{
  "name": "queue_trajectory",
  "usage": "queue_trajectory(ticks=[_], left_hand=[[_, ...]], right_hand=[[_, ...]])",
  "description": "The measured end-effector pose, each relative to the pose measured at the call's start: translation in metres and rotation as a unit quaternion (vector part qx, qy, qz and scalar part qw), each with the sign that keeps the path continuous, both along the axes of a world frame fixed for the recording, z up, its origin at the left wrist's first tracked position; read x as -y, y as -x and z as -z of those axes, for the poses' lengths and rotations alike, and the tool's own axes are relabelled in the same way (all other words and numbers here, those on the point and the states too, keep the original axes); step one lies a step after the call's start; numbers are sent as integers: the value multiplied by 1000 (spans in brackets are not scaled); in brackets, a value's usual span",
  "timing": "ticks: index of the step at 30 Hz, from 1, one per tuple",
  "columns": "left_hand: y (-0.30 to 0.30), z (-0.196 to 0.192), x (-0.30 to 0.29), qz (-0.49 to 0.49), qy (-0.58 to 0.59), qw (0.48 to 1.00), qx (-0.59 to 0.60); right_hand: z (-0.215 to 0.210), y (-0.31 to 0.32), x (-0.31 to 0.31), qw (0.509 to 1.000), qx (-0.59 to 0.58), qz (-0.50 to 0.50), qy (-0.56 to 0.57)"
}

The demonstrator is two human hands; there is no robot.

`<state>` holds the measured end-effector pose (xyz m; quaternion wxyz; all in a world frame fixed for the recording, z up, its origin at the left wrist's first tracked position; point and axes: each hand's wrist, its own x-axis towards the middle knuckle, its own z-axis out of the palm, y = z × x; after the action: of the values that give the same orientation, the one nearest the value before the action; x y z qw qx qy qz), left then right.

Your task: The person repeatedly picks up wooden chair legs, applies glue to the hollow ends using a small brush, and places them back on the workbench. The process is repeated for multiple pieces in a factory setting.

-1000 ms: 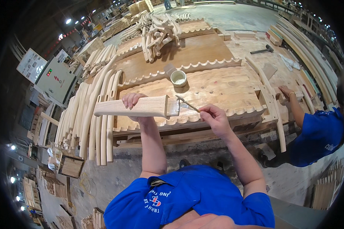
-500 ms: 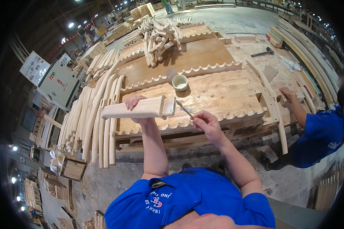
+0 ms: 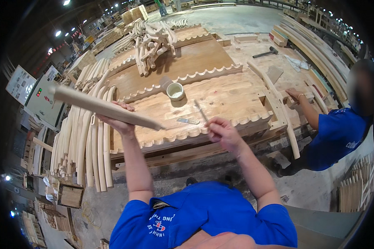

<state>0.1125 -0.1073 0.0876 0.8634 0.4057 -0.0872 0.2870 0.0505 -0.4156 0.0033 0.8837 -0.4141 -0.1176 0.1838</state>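
Wooden piece is slanting down from upper left toward the right hand.
The left hand is gripping it near mid-length; the right, pinching a thin stick, is hovering over the bench, apart from it.

Wears a bright blue shirt with loose short sleeves. Bears, on the left chest, white lettering curved around a small red-and-white emblem, near a dark, slit-like opening. Leaves forearms, left hand and right hand bare. Shows dark shoe tips beyond the shirt.
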Motion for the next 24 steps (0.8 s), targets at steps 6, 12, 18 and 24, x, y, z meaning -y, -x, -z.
queue_trajectory(ticks=[6, 12, 18, 24], left_hand=[[20, -38, -27, -253, -574, 777, -51], [45, -46, -24, -184, -769, 607, -78], [54, -52, -21, -126, -820, 543, -132], [60, -54, -24, -89, -834, 526, -142]], right_hand=[[-29, -22, 75, 913, 176, 279, 241], [-78, -29, 80, 844, 277, 304, 343], [-101, -37, 71, 708, 372, 275, 533], [-102, -41, 60, 630, 446, 289, 567]])
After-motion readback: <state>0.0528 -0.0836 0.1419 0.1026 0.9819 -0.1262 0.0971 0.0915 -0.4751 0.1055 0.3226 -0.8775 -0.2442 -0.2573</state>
